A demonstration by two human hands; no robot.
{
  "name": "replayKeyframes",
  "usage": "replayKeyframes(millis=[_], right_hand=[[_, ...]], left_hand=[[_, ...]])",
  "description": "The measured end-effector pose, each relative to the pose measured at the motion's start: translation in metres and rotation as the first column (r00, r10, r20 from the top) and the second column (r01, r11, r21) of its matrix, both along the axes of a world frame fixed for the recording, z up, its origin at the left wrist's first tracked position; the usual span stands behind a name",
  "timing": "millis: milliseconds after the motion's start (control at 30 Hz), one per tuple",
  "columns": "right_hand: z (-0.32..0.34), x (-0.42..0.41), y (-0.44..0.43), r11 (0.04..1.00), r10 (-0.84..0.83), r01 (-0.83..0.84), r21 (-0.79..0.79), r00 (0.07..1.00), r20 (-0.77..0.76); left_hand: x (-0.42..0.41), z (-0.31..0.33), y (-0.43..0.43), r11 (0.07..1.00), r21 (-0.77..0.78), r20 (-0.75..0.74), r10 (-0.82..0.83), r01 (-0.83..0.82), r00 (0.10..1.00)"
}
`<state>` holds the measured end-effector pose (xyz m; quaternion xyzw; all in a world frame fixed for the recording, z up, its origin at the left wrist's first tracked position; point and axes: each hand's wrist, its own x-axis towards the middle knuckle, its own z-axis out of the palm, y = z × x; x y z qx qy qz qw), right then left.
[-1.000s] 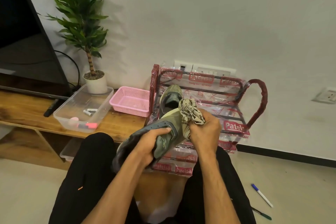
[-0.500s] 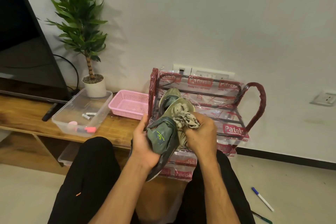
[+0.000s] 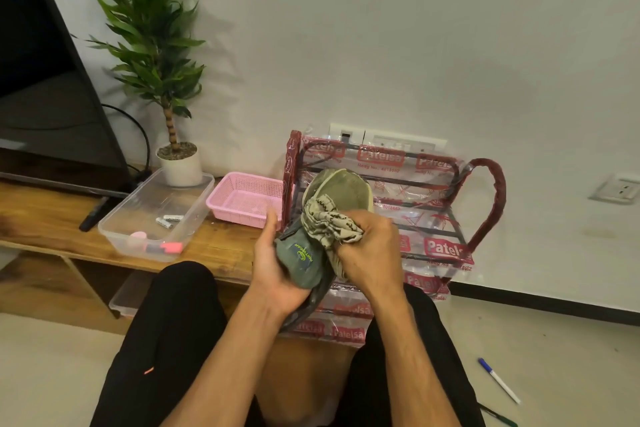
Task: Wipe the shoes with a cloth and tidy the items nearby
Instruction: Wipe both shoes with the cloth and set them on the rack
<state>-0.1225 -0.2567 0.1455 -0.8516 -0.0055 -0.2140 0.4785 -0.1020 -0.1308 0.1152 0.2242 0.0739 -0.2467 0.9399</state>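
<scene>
Shoe is being held in the air just in front of the rack, heel toward the person, toe tipping up toward the rack's top rails. Left hand is cupping the heel, fingers curling under it, thumb lying up the side. Right hand is fisting the cloth, fingers wrapping tight round the bunch and pressing it onto the upper.

Handling, my read:
- The shoe is looking light and soft-sided. The upper will be giving under pressure, so grip at the heel counter or sole, the stiff parts.
- The cloth is limp and is being kept wadded. The loose tail hanging rack-side could be snagging on the rack's plastic wrap.

Can't tell if a second shoe is sitting on the rack behind this one.

Tidying is looking not yet done. A pen is lying on the floor right of the rack. Basket and tub are sitting left of the rack.
</scene>
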Motion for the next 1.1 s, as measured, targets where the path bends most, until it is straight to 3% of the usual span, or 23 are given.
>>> replayKeyframes(millis=[200, 400, 533, 700, 800, 933, 1100], right_hand=[[0.012, 0.023, -0.006, 0.972, -0.226, 0.234, -0.03, 0.961, 0.156], [0.021, 0.018, -0.011, 0.988, -0.008, 0.034, -0.151, 0.985, 0.175], [0.027, 0.015, -0.006, 0.965, 0.117, -0.089, -0.249, 0.988, 0.102], [0.028, 0.008, -0.01, 0.95, 0.052, -0.05, -0.307, 0.999, -0.002], [0.024, 0.003, 0.0, 0.933, -0.016, 0.033, -0.358, 0.999, 0.05], [0.018, 0.011, 0.003, 0.95, 0.033, 0.018, -0.313, 0.987, 0.156], [0.007, 0.005, -0.003, 0.977, 0.028, -0.006, -0.214, 0.995, 0.101]], left_hand=[[0.0, 0.007, -0.004, 0.997, 0.079, 0.018, -0.007, 0.005, 1.0], [0.0, 0.01, -0.006, 0.991, 0.137, 0.046, -0.001, -0.006, 0.999], [0.002, 0.012, -0.009, 0.985, 0.173, 0.049, -0.009, 0.001, 0.999], [0.002, 0.008, -0.007, 0.986, 0.161, 0.041, 0.025, -0.032, 0.999], [0.0, 0.008, -0.011, 0.979, 0.203, 0.053, 0.021, -0.031, 0.998], [0.003, 0.012, -0.01, 0.969, 0.244, 0.076, 0.032, -0.05, 0.997], [0.016, 0.015, 0.006, 0.98, 0.157, 0.033, 0.121, -0.125, 0.992]])
